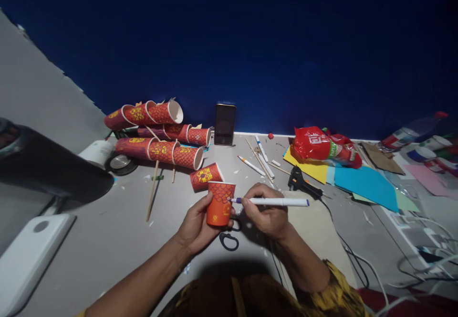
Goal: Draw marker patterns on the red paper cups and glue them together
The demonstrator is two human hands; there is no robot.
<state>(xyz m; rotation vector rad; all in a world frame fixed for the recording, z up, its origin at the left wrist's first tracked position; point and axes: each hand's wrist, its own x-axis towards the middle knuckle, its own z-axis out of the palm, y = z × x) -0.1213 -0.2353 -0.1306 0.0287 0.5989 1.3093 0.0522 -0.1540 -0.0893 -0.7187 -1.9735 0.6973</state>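
Note:
My left hand (196,222) is wrapped round an orange-red paper cup (219,214), its white rim upward. Dark scale-like lines cover the upper part of the cup; plain orange with small gold print shows below. My right hand (266,214) grips a white marker pen (277,202) with purple ends, held almost level. The pen's tip points left and is at or very near the cup's side. Just behind lies another red cup (204,177) with yellow markings. Below the cup, the black handles of scissors (229,241) partly show.
Rows of joined, patterned cups (157,152) on sticks lie at the left. A phone (225,124) leans against the blue wall. Rightward are loose markers (251,165), a black glue gun (303,182), coloured paper (365,185), a red packet (318,146) and cables.

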